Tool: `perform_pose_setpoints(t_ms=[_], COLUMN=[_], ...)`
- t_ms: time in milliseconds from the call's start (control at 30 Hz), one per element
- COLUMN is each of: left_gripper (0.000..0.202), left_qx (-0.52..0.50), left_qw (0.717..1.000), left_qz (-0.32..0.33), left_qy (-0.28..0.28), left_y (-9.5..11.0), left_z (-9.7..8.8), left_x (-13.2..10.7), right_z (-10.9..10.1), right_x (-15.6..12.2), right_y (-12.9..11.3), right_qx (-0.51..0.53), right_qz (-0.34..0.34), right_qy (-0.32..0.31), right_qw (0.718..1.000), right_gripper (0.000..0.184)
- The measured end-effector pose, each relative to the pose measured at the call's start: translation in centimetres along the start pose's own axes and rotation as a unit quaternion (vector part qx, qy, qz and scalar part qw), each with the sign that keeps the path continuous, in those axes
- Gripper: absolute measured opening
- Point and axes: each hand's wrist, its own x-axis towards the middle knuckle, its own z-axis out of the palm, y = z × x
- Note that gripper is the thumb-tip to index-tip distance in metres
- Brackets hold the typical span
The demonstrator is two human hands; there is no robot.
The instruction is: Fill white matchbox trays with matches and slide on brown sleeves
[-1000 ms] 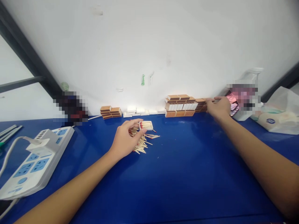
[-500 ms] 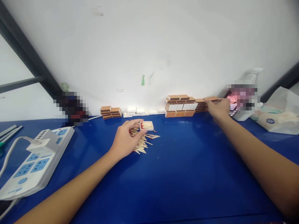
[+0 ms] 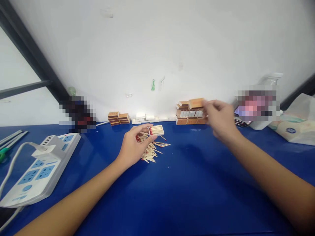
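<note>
My left hand [image 3: 134, 146] rests on a heap of loose matches [image 3: 151, 151] on the blue table [image 3: 187, 190]. Its thumb and fingers pinch a white tray of matches [image 3: 157, 130] at the heap's far edge. My right hand [image 3: 220, 119] is raised above the table, slightly blurred, and grips a brown matchbox sleeve [image 3: 196, 103] between thumb and fingers. Just behind it a stack of brown matchboxes [image 3: 188, 113] stands against the white wall.
A small pile of brown sleeves [image 3: 118, 118] and a row of white trays [image 3: 147, 117] lie along the wall. A white power strip [image 3: 36, 170] with a plugged cable sits at the left. A plastic bag [image 3: 296, 121] lies at the right, beside a spray bottle [image 3: 269, 80].
My right hand has lifted a brown sleeve from the boxes at the far right and carried it left and toward me. The left hand has stayed on the matches and tray.
</note>
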Motion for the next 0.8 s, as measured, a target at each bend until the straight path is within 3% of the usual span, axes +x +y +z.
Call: perform_pose_setpoints(t_ms=[100, 200, 333, 567, 800], left_gripper=[0.041, 0.042, 0.040, 0.041, 0.042], left_qx=[-0.024, -0.048, -0.050, -0.064, -0.067], left_qw=[1.000, 0.998, 0.998, 0.997, 0.997], left_qz=[-0.016, -0.027, -0.031, -0.043, -0.041], left_qy=[0.007, 0.005, 0.003, -0.004, -0.006], left_y=[0.0, -0.1, -0.1, 0.1, -0.1], left_z=[0.0, 0.0, 0.0, 0.2, 0.2], left_x=[0.1, 0.2, 0.2, 0.2, 0.3], right_z=[1.7, 2.4, 2.4, 2.3, 2.6], right_x=[-3.7, -6.2, -7.0, -6.8, -6.8], right_y=[-3.0, -4.9, -5.4, -5.3, -4.9], right_qx=[0.147, 0.217, 0.234, 0.219, 0.249], right_qz=[0.054, 0.068, 0.051, 0.041, 0.030], right_qy=[-0.145, -0.217, -0.249, -0.251, -0.299], right_qw=[0.977, 0.949, 0.939, 0.942, 0.921], right_gripper=[0.047, 0.052, 0.053, 0.052, 0.052])
